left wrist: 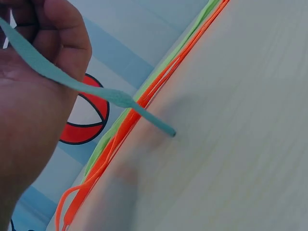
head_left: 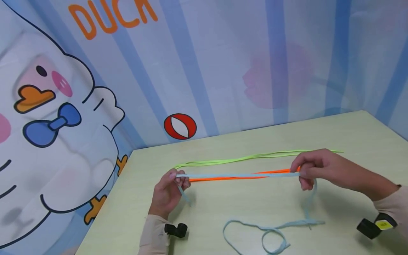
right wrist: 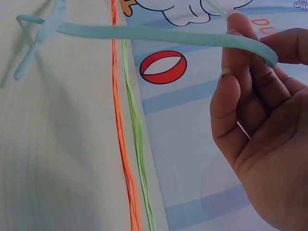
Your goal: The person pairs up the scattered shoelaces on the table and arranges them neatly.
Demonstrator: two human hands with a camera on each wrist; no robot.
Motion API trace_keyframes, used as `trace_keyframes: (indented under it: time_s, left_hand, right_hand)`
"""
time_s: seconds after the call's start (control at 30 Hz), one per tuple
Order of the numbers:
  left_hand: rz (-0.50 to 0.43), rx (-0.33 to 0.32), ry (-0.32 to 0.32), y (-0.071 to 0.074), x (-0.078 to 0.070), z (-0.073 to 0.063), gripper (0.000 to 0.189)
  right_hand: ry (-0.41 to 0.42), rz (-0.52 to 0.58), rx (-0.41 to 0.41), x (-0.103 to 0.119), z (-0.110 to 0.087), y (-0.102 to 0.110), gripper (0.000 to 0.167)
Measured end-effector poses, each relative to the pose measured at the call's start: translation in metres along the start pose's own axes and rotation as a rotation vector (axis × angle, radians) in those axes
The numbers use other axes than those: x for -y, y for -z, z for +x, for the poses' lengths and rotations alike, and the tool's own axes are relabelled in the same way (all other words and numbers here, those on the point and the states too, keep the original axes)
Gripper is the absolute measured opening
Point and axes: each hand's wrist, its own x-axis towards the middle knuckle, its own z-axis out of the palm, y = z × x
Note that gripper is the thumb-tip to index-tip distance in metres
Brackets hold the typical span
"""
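A light blue shoelace (head_left: 236,175) is stretched taut between the two hands above the table. Near one end the left hand (head_left: 167,193) pinches it, and a short tail with a stiff tip (left wrist: 159,125) hangs from that hand. The right hand (head_left: 325,170) pinches the lace farther along between thumb and fingers; from there the lace (right wrist: 144,33) drops to the table. Its remainder lies in loose loops (head_left: 274,230) at the front. Behind the taut stretch lies an orange shoelace (head_left: 223,179), partly hidden by the hands, and farther back a green shoelace (head_left: 223,162).
The pale table (head_left: 153,159) meets a striped blue backdrop (head_left: 216,71) printed with a duck and a red ball (head_left: 180,126). Black wrist cameras (head_left: 176,230) sit on both sleeves.
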Motion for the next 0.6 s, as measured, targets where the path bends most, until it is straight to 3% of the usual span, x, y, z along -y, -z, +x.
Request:
trace_keyframes:
  time_s: [0.3,0.6]
  left_hand:
    - [0.046,-0.023,0.018,0.014,-0.015,-0.009,0.045]
    - [0.193,-0.076,0.022,0.027,-0.022,-0.018,0.041]
  right_hand:
    - [-0.032,-0.068,-0.019,0.005,-0.006,0.011,0.026]
    - [-0.065,-0.083,-0.016,0.004,-0.01,0.022,0.024]
